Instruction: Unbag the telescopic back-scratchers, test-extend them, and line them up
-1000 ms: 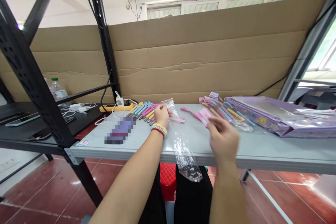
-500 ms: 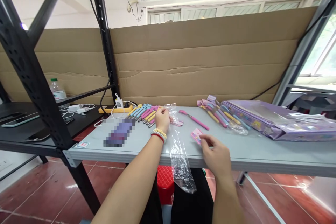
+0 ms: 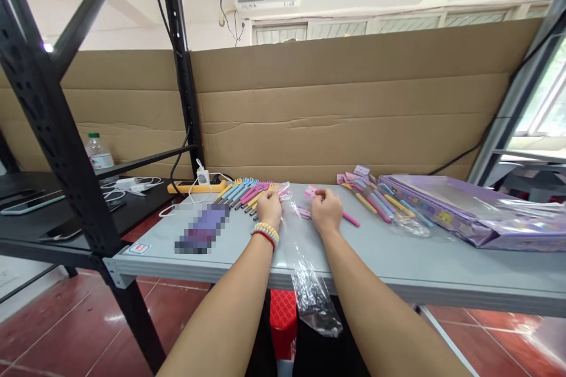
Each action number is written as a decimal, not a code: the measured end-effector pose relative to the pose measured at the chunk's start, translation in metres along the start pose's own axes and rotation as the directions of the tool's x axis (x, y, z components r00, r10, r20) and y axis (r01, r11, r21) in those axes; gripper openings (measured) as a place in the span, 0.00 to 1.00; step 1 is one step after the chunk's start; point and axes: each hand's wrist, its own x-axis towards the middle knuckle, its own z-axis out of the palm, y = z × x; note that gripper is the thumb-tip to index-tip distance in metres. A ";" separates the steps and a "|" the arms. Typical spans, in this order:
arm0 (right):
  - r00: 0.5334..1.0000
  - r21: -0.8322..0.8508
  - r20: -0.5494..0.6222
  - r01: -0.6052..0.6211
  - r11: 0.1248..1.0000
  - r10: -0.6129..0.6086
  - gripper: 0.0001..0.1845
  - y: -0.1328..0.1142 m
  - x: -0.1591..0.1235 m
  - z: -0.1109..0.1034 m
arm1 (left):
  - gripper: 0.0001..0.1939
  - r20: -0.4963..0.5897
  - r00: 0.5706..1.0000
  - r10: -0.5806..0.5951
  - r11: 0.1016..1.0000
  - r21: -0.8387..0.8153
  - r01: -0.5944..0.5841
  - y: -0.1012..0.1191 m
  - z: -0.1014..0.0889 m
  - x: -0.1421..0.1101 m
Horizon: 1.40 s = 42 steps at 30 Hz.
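Clear plastic, the bag was pinched in the left hand, likely for steadiness; beside it the right hand, fingers closed, held a card.

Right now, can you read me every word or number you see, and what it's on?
None can be read.
Bottle label: too small.
Table-corner sticker: too small.
Pink card at the right hand: too small.
Purple box: any lettering is too blurred.
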 end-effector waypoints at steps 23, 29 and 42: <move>0.964 -0.203 0.229 -0.087 0.975 0.134 0.18 0.014 0.001 -0.004 | 0.06 -0.018 0.998 0.065 0.994 0.089 -0.063 0.001 -0.004 0.000; 0.967 -0.143 0.227 -0.085 0.986 0.116 0.11 0.017 0.002 -0.004 | 0.06 -0.003 0.999 0.052 0.989 0.142 -0.051 0.000 -0.004 0.001; 0.966 -0.162 0.204 -0.128 0.978 0.160 0.13 0.007 0.000 -0.011 | 0.06 -0.046 0.999 0.023 0.996 0.089 -0.018 -0.001 -0.003 0.006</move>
